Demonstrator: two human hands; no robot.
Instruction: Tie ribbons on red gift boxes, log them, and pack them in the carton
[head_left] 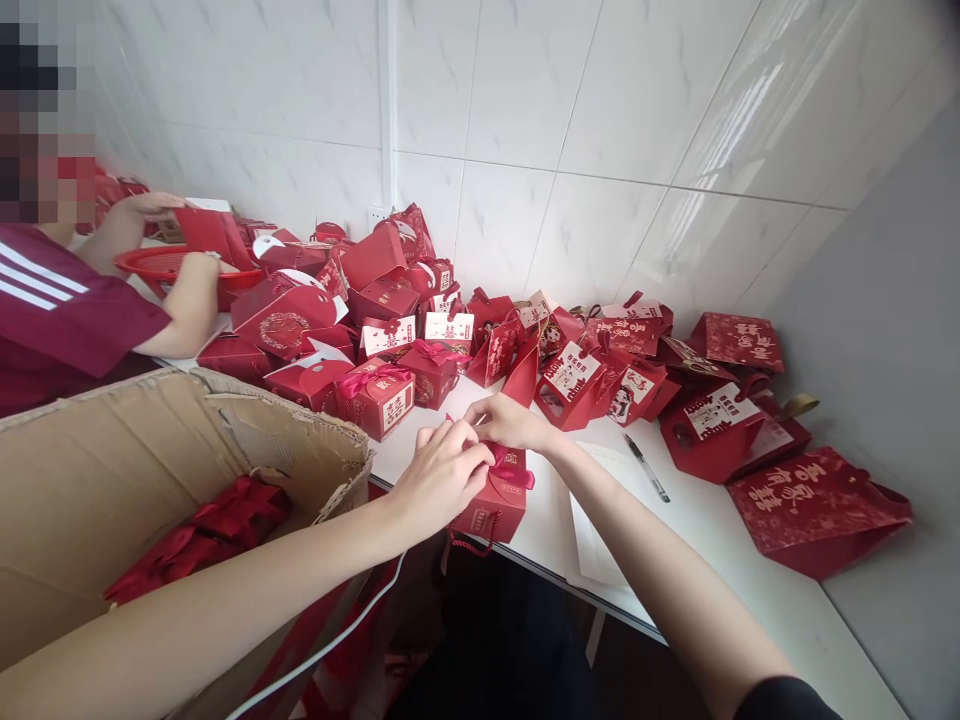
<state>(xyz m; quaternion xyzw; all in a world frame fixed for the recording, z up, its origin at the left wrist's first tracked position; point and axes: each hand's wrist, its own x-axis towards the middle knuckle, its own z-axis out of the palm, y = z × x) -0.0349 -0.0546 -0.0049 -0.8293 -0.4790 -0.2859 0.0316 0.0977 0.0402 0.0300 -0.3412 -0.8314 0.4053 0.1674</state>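
Observation:
A small red gift box point(491, 510) with a dark pink ribbon point(517, 477) stands at the table's front edge, a twisted red cord hanging from its near side. Over the box's top left, my left hand point(442, 475) is closed, its fingertips pinching at the ribbon. From the right, my right hand point(510, 422) reaches to the far top side of the box. Its fingers are pressed together beside the left fingers, and what they hold is mostly hidden. The two hands nearly touch and cover much of the box top.
Several red gift boxes point(375, 400) and bags point(817, 505) crowd the white table point(697, 540). A pen point(646, 467) lies beside white paper point(600, 520). At left stands a cardboard box point(300, 420) holding red ribboned boxes point(202, 535). Behind it, another person point(75, 310) handles a red box over a red basket point(154, 262).

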